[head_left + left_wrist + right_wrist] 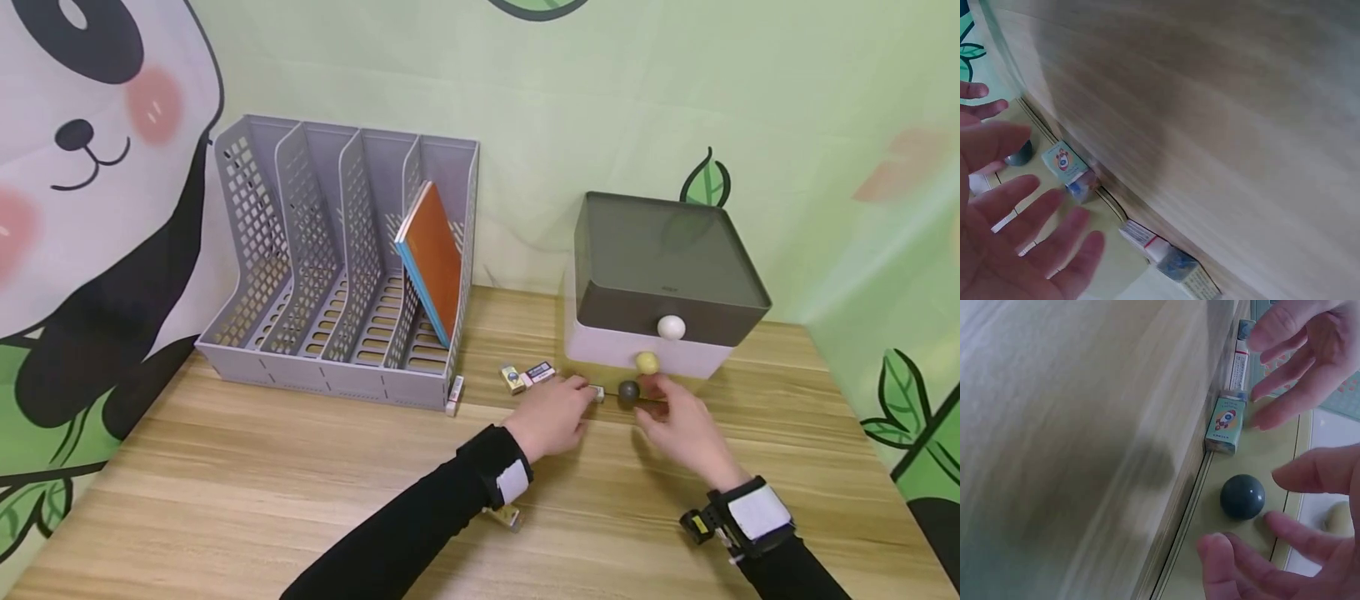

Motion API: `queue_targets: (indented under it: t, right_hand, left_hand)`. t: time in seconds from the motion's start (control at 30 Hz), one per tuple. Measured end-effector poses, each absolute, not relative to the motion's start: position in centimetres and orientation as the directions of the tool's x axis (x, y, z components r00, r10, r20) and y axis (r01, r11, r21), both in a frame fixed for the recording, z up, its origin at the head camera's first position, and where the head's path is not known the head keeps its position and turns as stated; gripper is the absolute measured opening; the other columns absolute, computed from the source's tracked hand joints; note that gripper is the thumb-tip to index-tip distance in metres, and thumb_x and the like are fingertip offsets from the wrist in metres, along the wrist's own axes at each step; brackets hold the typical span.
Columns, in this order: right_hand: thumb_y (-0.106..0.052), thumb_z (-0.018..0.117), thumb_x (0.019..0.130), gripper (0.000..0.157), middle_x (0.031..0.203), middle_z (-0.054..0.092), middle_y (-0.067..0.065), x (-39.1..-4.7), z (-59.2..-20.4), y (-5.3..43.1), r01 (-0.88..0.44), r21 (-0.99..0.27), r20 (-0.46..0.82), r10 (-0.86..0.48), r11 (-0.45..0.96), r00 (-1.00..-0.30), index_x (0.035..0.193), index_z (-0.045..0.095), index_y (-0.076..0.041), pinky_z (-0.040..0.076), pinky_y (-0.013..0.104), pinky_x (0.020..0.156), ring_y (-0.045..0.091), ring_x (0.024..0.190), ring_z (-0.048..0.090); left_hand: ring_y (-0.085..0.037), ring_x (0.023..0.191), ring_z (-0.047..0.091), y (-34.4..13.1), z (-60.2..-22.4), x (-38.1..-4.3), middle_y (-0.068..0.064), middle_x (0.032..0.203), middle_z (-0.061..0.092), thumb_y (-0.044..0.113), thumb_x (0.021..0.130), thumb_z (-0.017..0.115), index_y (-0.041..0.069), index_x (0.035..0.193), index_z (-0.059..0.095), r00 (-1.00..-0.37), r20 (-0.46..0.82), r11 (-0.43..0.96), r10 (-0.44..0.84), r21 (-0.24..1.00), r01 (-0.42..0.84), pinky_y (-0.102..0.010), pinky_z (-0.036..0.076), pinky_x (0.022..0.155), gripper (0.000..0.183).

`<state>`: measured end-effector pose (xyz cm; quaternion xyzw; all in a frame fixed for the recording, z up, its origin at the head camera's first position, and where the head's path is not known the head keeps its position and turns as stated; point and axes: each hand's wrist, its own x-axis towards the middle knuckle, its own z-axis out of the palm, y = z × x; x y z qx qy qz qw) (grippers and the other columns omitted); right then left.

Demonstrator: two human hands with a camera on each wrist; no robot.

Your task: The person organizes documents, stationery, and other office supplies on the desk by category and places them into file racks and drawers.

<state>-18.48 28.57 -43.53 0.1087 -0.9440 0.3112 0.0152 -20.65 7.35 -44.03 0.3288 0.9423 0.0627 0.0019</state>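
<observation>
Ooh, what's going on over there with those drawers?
A person has both hands at the front of a dark grey, white and yellow three-drawer box. The right hand is at the shiny, dark, round knob of the yellow bottom drawer, fingers around it; whether they touch it is hard to tell. The left hand is beside a small pale-green carton with a rocket picture, apparently without gripping it. All three drawers look shut.

The table (pixel 225 467) is viewed forward and down from the head — dark knob (pixel 628 393) shared, close up, by both wrist views.
</observation>
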Motion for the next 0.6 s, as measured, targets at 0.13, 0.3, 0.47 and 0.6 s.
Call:
queue_targets:
  t: [0.13, 0.3, 0.47, 0.6]
  right_hand:
    - [-0.003, 0.068, 0.089, 0.046, 0.118, 0.068, 0.032, -18.74, -43.95, 28.34, -0.27, -0.567, 0.109, -0.254, 0.778, -0.961, 0.134, 0.058, 0.006, 0.06, 0.054, 0.085, 0.042, 0.097, 0.072]
    - [-0.002, 0.068, 0.088, 0.047, 0.118, 0.069, 0.032, -18.96, -44.1, 28.06, -0.306, -0.559, 0.133, -0.281, 0.771, -0.95, 0.134, 0.059, 0.006, 0.059, 0.055, 0.086, 0.04, 0.096, 0.073]
    - [-0.002, 0.068, 0.089, 0.046, 0.12, 0.069, 0.033, -19.05, -44.1, 27.99, -0.308, -0.562, 0.124, -0.29, 0.767, -0.949, 0.134, 0.059, 0.006, 0.059, 0.056, 0.087, 0.042, 0.098, 0.073]
    - [-0.004, 0.068, 0.089, 0.047, 0.122, 0.069, 0.029, -19.16, -44.03, 27.88, -0.308, -0.534, 0.093, -0.308, 0.787, -0.947, 0.135, 0.061, 0.003, 0.059, 0.049, 0.082, 0.035, 0.096, 0.072]
  left_hand:
    - [-0.02, 0.111, 0.067, 7.67, -43.82, -20.43, -0.001, 0.129, 0.067, 0.024, 0.093, 0.073, 0.015, 0.133, 0.067, -0.791, -0.004, 0.79, 0.612, 0.061, 0.61, -0.031, 0.054, 0.097, 0.041]
    - [-0.019, 0.105, 0.068, 7.63, -43.64, -20.32, -0.001, 0.124, 0.066, 0.025, 0.093, 0.074, 0.014, 0.128, 0.069, -0.793, 0.002, 0.792, 0.61, 0.053, 0.609, -0.03, 0.056, 0.091, 0.038]
    - [-0.017, 0.102, 0.068, 7.55, -43.84, -20.49, -0.001, 0.119, 0.066, 0.025, 0.092, 0.074, 0.014, 0.126, 0.07, -0.78, -0.01, 0.779, 0.626, 0.062, 0.624, -0.029, 0.057, 0.086, 0.036]
    - [-0.014, 0.103, 0.067, 7.42, -44.06, -20.55, -0.001, 0.121, 0.067, 0.025, 0.092, 0.073, 0.014, 0.127, 0.071, -0.767, -0.029, 0.767, 0.641, 0.059, 0.639, -0.027, 0.057, 0.087, 0.036]
